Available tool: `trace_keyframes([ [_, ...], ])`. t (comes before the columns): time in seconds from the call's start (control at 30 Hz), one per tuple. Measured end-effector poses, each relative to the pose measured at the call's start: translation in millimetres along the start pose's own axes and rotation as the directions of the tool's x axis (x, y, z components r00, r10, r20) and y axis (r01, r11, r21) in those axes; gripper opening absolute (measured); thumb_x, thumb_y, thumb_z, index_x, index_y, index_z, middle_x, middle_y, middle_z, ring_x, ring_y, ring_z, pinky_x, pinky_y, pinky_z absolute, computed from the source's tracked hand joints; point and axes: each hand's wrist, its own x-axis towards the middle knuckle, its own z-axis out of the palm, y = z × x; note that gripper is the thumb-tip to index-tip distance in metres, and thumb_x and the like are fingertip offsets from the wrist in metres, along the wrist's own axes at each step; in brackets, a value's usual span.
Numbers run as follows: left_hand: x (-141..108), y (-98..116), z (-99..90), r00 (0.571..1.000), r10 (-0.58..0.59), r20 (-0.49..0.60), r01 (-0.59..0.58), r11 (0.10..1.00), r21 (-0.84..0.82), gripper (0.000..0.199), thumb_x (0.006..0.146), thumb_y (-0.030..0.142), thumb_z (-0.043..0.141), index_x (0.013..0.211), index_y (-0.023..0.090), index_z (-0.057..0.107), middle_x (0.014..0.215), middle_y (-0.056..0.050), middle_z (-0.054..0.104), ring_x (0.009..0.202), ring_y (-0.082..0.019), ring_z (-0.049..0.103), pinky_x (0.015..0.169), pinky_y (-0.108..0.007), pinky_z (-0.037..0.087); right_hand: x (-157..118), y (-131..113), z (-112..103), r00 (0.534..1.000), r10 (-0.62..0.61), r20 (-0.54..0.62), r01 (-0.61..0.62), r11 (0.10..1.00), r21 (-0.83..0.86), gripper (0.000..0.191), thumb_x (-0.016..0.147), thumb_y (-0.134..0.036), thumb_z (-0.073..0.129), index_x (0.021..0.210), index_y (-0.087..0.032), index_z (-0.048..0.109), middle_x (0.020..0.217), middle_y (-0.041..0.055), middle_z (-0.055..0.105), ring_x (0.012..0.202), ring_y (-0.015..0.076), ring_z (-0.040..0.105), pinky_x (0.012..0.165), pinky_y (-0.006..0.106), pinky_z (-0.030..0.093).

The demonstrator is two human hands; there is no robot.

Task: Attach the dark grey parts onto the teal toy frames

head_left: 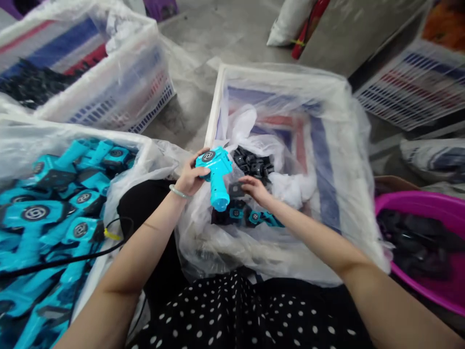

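Observation:
My left hand is wrapped around the head of a turquoise hammer-shaped plastic toy, thumb on top. A round black emblem shows on its head, and its handle points down toward me. Close beside the handle, my right hand pinches a small flat dark plastic piece. Both hands are over a white plastic-lined crate. Below them in the crate lie small black parts and several turquoise pieces with round emblems.
At left, a lined crate is heaped with similar turquoise toys; a black cable crosses it. Another crate behind holds dark parts. To the right stands a magenta tub with black pieces. A white sack stands behind.

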Motion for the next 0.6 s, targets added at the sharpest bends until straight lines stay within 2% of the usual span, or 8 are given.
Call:
trace_keyframes([
  [0.1, -11.3, -3.6, 10.1, 0.998, -0.012, 0.068, -0.001, 0.981, 0.192, 0.076, 0.049, 0.027, 0.091, 0.119, 0.022, 0.063, 0.107, -0.003, 0.072, 0.091, -0.022, 0.07, 0.079, -0.033, 0.056, -28.8, -47.7, -12.4, 0.988, -0.11, -0.104, 0.126, 0.979, 0.162, 0.037, 0.071, -0.04, 0.081, 0.099, -0.025, 0.063, 0.076, -0.0062, 0.064, 0.056, 0.0076, 0.054, 0.05, 0.018, 0.043],
  [0.2, -30.3, -11.9, 30.5, 0.984, -0.009, 0.177, -0.081, 0.864, 0.496, 0.079, 0.043, 0.03, 0.096, 0.114, 0.019, 0.064, 0.104, -0.004, 0.071, 0.094, -0.027, 0.069, 0.086, -0.04, 0.056, -68.8, -70.6, -6.5, 0.973, -0.212, -0.094, 0.229, 0.939, 0.256, 0.045, 0.073, -0.044, 0.085, 0.109, -0.028, 0.064, 0.084, -0.0044, 0.066, 0.065, 0.0101, 0.061, 0.056, 0.02, 0.049],
  [0.27, -48.8, -20.2, 49.0, 0.976, 0.001, 0.218, -0.133, 0.793, 0.595, 0.078, 0.044, 0.032, 0.097, 0.114, 0.017, 0.065, 0.107, -0.007, 0.072, 0.099, -0.029, 0.068, 0.094, -0.045, 0.055, -88.4, -68.7, 3.7, 0.963, -0.26, -0.073, 0.269, 0.95, 0.16, 0.048, 0.076, -0.048, 0.084, 0.114, -0.026, 0.065, 0.087, -0.0012, 0.068, 0.075, 0.0145, 0.065, 0.068, 0.025, 0.054],
  [0.3, -59.2, -25.1, 58.6, 0.977, 0.012, 0.214, -0.139, 0.793, 0.593, 0.077, 0.047, 0.034, 0.097, 0.115, 0.016, 0.065, 0.109, -0.008, 0.072, 0.102, -0.03, 0.068, 0.098, -0.046, 0.054, -95.6, -64.6, 8.3, 0.955, -0.284, -0.08, 0.29, 0.953, 0.083, 0.049, 0.079, -0.051, 0.08, 0.117, -0.025, 0.066, 0.089, 0.0007, 0.069, 0.079, 0.017, 0.066, 0.073, 0.029, 0.056],
  [0.37, -80.2, -35.6, 75.8, 0.987, 0.035, 0.154, -0.108, 0.862, 0.496, 0.073, 0.056, 0.041, 0.094, 0.118, 0.016, 0.064, 0.115, -0.01, 0.072, 0.108, -0.031, 0.068, 0.101, -0.047, 0.053, -107.0, -54.6, 14.3, 0.927, -0.352, -0.129, 0.338, 0.934, -0.116, 0.045, 0.085, -0.054, 0.072, 0.118, -0.023, 0.068, 0.093, 0.0044, 0.069, 0.086, 0.0208, 0.066, 0.081, 0.036, 0.056],
  [0.47, -106.3, -48.0, 91.0, 0.999, 0.009, 0.052, -0.024, 0.956, 0.294, 0.069, 0.071, 0.051, 0.084, 0.127, 0.019, 0.059, 0.126, -0.012, 0.069, 0.112, -0.029, 0.067, 0.098, -0.043, 0.055, -122.7, -42.6, 16.4, 0.866, -0.479, -0.145, 0.392, 0.83, -0.396, 0.037, 0.089, -0.049, 0.067, 0.112, -0.021, 0.073, 0.112, 0.0097, 0.068, 0.101, 0.0242, 0.064, 0.092, 0.041, 0.053],
  [0.53, -118.1, -51.0, 92.3, 0.998, -0.023, 0.057, 0.004, 0.952, 0.307, 0.069, 0.074, 0.048, 0.082, 0.13, 0.021, 0.053, 0.128, -0.011, 0.067, 0.111, -0.027, 0.067, 0.095, -0.041, 0.056, -132.9, -37.3, 16.0, 0.866, -0.489, -0.1, 0.396, 0.796, -0.458, 0.037, 0.087, -0.046, 0.071, 0.112, -0.019, 0.073, 0.115, 0.0106, 0.068, 0.106, 0.0248, 0.064, 0.096, 0.041, 0.051],
  [0.6, -126.1, -50.1, 88.4, 0.991, -0.061, 0.116, 0.002, 0.894, 0.448, 0.075, 0.068, 0.04, 0.086, 0.13, 0.02, 0.048, 0.123, -0.01, 0.067, 0.103, -0.025, 0.068, 0.09, -0.039, 0.056, -141.0, -32.4, 15.4, 0.9, -0.431, -0.062, 0.365, 0.825, -0.431, 0.042, 0.083, -0.045, 0.076, 0.115, -0.018, 0.073, 0.108, 0.0094, 0.071, 0.102, 0.0246, 0.066, 0.096, 0.041, 0.052],
])
